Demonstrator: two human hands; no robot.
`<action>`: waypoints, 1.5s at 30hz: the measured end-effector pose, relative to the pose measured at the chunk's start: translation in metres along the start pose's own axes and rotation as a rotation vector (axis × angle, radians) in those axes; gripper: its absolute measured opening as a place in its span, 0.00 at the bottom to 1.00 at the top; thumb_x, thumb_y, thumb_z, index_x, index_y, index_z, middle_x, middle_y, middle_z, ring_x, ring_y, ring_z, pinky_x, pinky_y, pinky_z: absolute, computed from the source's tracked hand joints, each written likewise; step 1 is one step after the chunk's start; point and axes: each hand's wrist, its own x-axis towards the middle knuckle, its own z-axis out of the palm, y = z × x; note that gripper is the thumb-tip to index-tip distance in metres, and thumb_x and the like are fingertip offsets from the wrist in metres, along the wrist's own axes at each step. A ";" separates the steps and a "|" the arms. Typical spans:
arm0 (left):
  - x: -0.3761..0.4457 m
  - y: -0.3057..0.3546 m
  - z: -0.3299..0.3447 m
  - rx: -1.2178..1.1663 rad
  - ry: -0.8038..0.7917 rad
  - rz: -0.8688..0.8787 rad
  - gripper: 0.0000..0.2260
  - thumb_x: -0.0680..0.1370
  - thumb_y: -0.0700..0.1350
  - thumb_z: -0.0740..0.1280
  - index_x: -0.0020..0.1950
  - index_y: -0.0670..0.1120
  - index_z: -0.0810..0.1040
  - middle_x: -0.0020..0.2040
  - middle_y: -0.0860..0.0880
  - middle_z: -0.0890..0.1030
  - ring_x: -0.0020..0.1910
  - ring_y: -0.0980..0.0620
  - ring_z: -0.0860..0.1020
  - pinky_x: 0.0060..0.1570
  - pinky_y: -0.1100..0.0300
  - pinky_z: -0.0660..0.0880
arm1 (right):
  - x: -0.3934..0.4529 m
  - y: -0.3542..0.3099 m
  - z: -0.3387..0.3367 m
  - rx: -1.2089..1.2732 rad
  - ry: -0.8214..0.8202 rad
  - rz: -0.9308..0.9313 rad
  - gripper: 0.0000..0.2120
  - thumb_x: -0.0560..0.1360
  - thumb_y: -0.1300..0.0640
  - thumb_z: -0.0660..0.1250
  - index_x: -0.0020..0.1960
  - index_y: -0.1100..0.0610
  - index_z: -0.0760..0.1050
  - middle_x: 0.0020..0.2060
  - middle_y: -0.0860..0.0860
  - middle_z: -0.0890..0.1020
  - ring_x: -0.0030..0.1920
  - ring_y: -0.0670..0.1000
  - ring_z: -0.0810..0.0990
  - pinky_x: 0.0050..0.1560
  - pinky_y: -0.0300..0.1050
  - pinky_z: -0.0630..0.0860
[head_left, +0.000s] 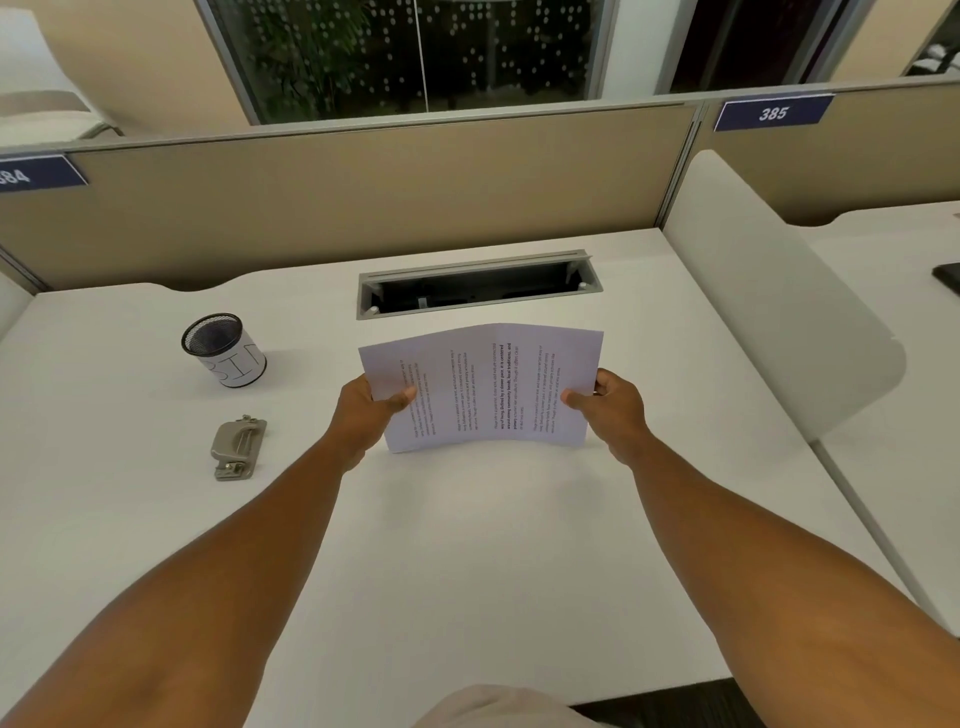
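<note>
The one camera sits on the person's head and looks forward and down over the desk (467, 545). It is close in: both forearms run up from the bottom corners, and the left hand (363, 410) and right hand (615, 410), each holding a side of the sheet of paper (483, 389), land near the middle of the frame. The wide lens curves the edges, so the partition (363, 197) and the window (405, 52) fill the top, and the neighbouring desk (883, 249) shows at far right.
</note>
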 end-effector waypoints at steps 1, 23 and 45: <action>0.000 -0.001 0.000 0.004 0.001 -0.007 0.13 0.78 0.42 0.71 0.61 0.50 0.77 0.53 0.53 0.82 0.50 0.53 0.80 0.47 0.57 0.77 | 0.000 0.000 0.000 0.013 -0.002 -0.002 0.13 0.74 0.60 0.71 0.58 0.58 0.78 0.56 0.54 0.83 0.54 0.57 0.82 0.55 0.52 0.80; 0.016 0.009 0.005 -0.129 0.307 -0.227 0.30 0.74 0.51 0.76 0.72 0.45 0.70 0.65 0.45 0.79 0.59 0.43 0.80 0.63 0.46 0.76 | 0.018 -0.011 0.010 0.386 -0.014 0.110 0.07 0.76 0.60 0.69 0.53 0.51 0.77 0.50 0.49 0.84 0.51 0.55 0.84 0.51 0.53 0.81; 0.017 0.026 0.044 -0.820 0.335 -0.212 0.24 0.75 0.39 0.74 0.69 0.45 0.72 0.63 0.46 0.81 0.56 0.46 0.83 0.57 0.47 0.81 | 0.016 -0.005 0.027 0.656 0.032 0.285 0.10 0.77 0.64 0.66 0.57 0.55 0.75 0.55 0.53 0.83 0.54 0.57 0.82 0.58 0.60 0.78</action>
